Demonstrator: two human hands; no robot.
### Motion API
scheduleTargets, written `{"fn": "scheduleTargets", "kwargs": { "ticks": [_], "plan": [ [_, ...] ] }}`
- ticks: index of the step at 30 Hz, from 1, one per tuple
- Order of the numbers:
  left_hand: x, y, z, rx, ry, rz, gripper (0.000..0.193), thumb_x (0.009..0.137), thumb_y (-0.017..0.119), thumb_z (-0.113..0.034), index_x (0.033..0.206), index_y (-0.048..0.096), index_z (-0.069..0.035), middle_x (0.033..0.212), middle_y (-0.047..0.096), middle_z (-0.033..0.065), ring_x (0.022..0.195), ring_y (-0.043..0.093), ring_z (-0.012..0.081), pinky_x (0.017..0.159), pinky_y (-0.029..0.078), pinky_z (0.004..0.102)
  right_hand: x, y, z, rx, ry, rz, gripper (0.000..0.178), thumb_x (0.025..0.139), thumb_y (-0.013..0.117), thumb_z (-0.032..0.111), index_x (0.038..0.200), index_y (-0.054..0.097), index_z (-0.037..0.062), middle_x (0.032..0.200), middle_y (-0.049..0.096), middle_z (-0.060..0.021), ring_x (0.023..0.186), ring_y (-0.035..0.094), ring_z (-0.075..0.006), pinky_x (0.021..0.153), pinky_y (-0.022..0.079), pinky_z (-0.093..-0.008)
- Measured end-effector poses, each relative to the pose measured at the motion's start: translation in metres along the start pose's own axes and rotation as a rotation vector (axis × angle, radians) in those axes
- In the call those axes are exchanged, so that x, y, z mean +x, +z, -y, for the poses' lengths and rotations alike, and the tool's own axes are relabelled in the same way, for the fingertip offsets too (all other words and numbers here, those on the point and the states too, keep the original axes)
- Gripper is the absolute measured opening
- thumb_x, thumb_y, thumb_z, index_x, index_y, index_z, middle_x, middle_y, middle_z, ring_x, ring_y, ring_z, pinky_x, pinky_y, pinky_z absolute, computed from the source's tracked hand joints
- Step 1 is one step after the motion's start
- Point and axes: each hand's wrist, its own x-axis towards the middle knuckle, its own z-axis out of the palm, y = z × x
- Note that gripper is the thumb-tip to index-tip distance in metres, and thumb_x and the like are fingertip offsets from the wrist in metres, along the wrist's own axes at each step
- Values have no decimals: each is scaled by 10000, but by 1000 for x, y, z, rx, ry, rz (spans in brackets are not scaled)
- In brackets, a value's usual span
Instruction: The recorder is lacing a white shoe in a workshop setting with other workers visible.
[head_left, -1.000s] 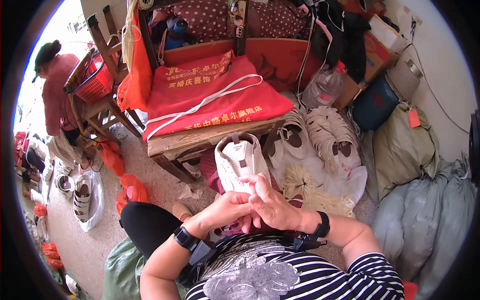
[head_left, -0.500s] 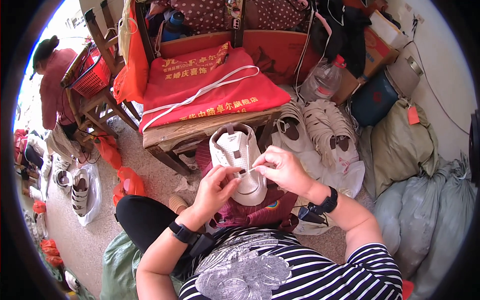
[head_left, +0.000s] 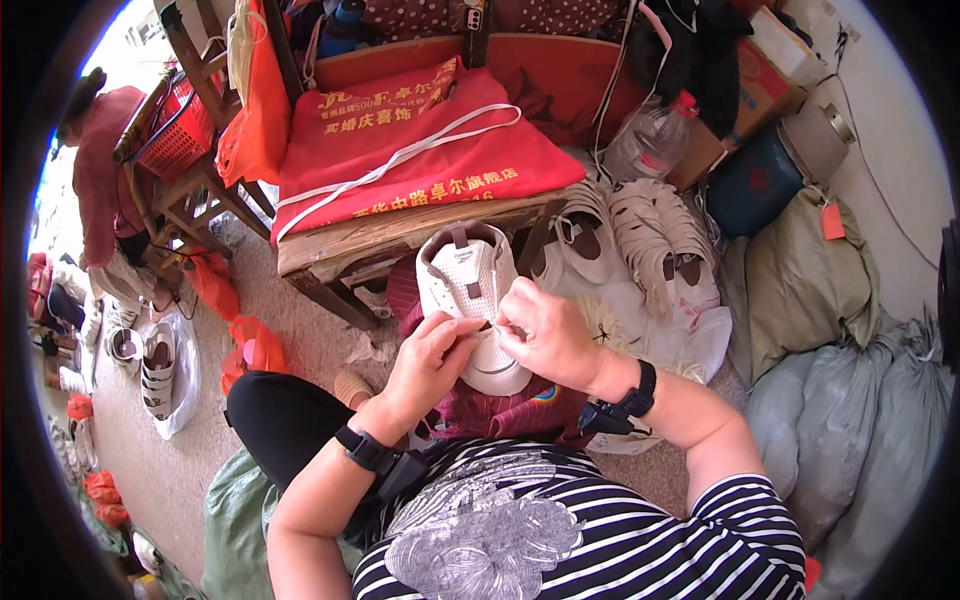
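A white mesh shoe [head_left: 497, 374] rests on a maroon cloth [head_left: 520, 413] over my lap, its heel opening away from me. My left hand [head_left: 432, 357] comes at it from the left, thumb and fingertips pinched together at the lower front of the upper. My right hand [head_left: 552, 337] pinches from the right side, its fingertips almost meeting the left ones. A thin white lace-like strip runs between the fingertips, mostly hidden by them. What the left fingertips hold cannot be made out.
Beyond the shoe stands a wooden stool [head_left: 330, 262] covered by a red apron [head_left: 400, 165]. Strappy pale shoes [head_left: 655, 240] lie to its right, beside filled sacks [head_left: 830, 430]. More shoes [head_left: 158, 370] sit on plastic at left, near a person [head_left: 105, 180] and a red basket [head_left: 175, 130].
My right hand has moved in closer to the left hand, turning over the shoe. The strip visible between them is now mostly covered. The view has shifted slightly.
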Motion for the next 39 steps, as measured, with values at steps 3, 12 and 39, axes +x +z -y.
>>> {"fn": "scheduleTargets", "kwargs": {
  "ticks": [3,12,39],
  "plan": [
    [0,0,0,42,43,-8,252,850,659,0,1098,663,-44,898,604,112,767,630,258,687,516,342,-1,2,1,10,26,36,91,788,654,97,815,573,66,835,546,-104,727,616,-317,630,500,-415],
    [3,6,-1,5,-77,-26,224,814,698,6,1031,648,-20,780,544,60,678,547,171,621,476,299,-1,-8,-9,104,-76,52,71,834,693,48,846,637,7,849,570,-103,761,617,-224,681,497,-331],
    [5,-43,22,604,248,-117,108,740,613,-92,830,566,-56,864,473,101,756,547,278,677,475,401,13,3,0,175,103,178,75,783,716,30,818,652,13,774,528,-38,632,508,-100,579,440,-252]
  ]
}}
